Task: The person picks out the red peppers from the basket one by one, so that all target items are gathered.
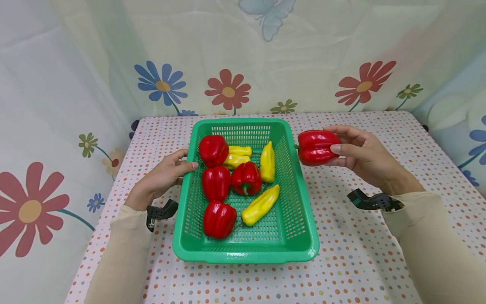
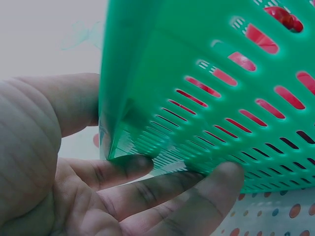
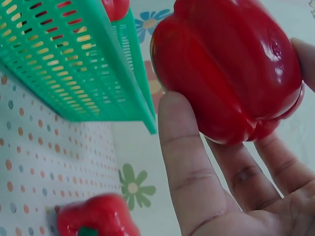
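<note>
My left hand [image 1: 163, 173] grips the left rim of a green plastic basket [image 1: 247, 256], thumb over the rim. In the left wrist view its fingers [image 2: 216, 191] lie against the slotted outer wall. My right hand [image 1: 364, 156] holds a red bell pepper [image 1: 317, 147] on its side, just right of the basket's right rim, with the green stem pointing left. Inside the basket, several red bell peppers [image 1: 219, 219] sit mostly along the left and middle. Several long yellow peppers [image 1: 261, 205] lie among and beside them.
The right wrist view shows another red pepper [image 3: 98, 216] low at the left, outside the basket. A dotted cloth [image 1: 341, 261] covers the table. Behind it hangs a flowered curtain [image 1: 288, 63], which also runs along both sides.
</note>
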`<state>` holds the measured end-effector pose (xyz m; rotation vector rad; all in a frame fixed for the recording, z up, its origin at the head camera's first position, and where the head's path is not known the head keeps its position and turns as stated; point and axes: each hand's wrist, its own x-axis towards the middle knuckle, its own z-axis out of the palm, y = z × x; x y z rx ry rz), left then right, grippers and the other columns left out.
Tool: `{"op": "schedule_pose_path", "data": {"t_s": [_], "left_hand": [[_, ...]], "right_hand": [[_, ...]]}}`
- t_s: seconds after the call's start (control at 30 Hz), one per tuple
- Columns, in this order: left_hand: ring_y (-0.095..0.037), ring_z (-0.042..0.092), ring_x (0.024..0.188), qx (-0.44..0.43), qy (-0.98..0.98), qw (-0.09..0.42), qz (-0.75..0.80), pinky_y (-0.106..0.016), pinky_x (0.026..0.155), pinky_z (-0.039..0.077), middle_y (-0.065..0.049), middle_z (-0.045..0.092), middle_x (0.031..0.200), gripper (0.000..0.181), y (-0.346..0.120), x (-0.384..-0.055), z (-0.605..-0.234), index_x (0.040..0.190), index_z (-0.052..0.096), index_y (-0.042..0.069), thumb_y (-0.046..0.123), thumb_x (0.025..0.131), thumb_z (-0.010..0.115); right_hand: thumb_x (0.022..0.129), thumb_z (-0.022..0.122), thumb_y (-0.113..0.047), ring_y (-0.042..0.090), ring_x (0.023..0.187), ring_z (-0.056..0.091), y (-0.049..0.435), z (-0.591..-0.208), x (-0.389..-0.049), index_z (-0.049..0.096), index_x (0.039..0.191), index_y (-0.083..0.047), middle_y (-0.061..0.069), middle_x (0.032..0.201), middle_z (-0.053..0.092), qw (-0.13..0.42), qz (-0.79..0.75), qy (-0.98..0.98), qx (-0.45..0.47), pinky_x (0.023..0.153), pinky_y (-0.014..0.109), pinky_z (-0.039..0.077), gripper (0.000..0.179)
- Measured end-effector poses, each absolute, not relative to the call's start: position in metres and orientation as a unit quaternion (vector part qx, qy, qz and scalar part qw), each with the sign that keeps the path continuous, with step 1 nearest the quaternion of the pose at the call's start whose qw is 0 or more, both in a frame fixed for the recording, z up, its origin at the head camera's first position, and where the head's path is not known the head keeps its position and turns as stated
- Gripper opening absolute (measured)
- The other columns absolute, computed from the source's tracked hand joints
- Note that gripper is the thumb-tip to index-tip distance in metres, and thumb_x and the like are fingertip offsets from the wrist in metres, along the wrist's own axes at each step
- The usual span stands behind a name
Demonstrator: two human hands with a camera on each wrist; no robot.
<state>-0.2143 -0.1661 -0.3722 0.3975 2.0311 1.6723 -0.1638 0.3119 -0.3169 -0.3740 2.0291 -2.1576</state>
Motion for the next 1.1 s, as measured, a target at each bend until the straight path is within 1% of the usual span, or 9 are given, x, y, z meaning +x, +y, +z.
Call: {"op": "schedule_pose_path", "data": {"t_s": [0.1,0.3,0.5,0.67,0.83,1.1], "left_hand": [[-0.028,0.077,0.091,0.148,0.743,0.237,0.608,-0.047,0.082,0.065,-0.022,0.07,0.115,0.049,-0.166,-0.214,-0.372,0.152,0.039,0.001,0.018,0.109,0.054],[-0.028,0.077,0.09,0.149,0.741,0.237,0.61,-0.047,0.082,0.065,-0.022,0.071,0.115,0.049,-0.166,-0.215,-0.372,0.152,0.039,0.0,0.017,0.109,0.054],[-0.028,0.078,0.089,0.148,0.738,0.239,0.613,-0.049,0.082,0.065,-0.02,0.072,0.112,0.047,-0.166,-0.214,-0.372,0.152,0.039,0.002,0.017,0.109,0.052],[-0.027,0.078,0.088,0.146,0.736,0.24,0.616,-0.049,0.083,0.065,-0.018,0.072,0.111,0.047,-0.166,-0.214,-0.372,0.152,0.039,0.003,0.016,0.109,0.052],[-0.026,0.078,0.088,0.155,0.734,0.237,0.618,-0.048,0.082,0.065,-0.016,0.073,0.11,0.048,-0.166,-0.214,-0.373,0.153,0.038,0.001,0.016,0.109,0.052],[-0.027,0.078,0.089,0.153,0.737,0.238,0.614,-0.048,0.081,0.065,-0.022,0.072,0.114,0.049,-0.167,-0.214,-0.372,0.153,0.037,0.0,0.016,0.109,0.053]], "right_hand": [[0.103,0.057,0.003,0.022,0.118,0.067,0.316,-0.319,-0.164,0.059,0.144,-0.014,0.005,0.142,0.057,0.063,-0.731,0.672,-0.105,0.086,0.037,0.063,0.045],[0.104,0.059,-0.002,0.02,0.118,0.068,0.325,-0.323,-0.164,0.059,0.144,-0.015,0.003,0.144,0.056,0.031,-0.749,0.659,-0.054,0.085,0.035,0.064,0.042],[0.104,0.06,-0.006,0.018,0.118,0.068,0.334,-0.331,-0.166,0.053,0.147,-0.015,0.002,0.147,0.053,0.007,-0.778,0.628,-0.017,0.085,0.034,0.064,0.044],[0.104,0.063,-0.011,0.015,0.114,0.071,0.34,-0.339,-0.169,0.055,0.145,-0.017,0.0,0.147,0.052,-0.016,-0.792,0.61,0.022,0.084,0.032,0.064,0.042],[0.103,0.066,-0.014,0.014,0.11,0.073,0.347,-0.345,-0.171,0.056,0.145,-0.02,-0.001,0.148,0.05,-0.03,-0.799,0.599,0.049,0.083,0.031,0.064,0.044],[0.102,0.067,-0.014,0.014,0.11,0.071,0.356,-0.354,-0.176,0.055,0.147,-0.02,-0.002,0.149,0.047,-0.045,-0.827,0.556,0.07,0.081,0.033,0.065,0.047]]}}
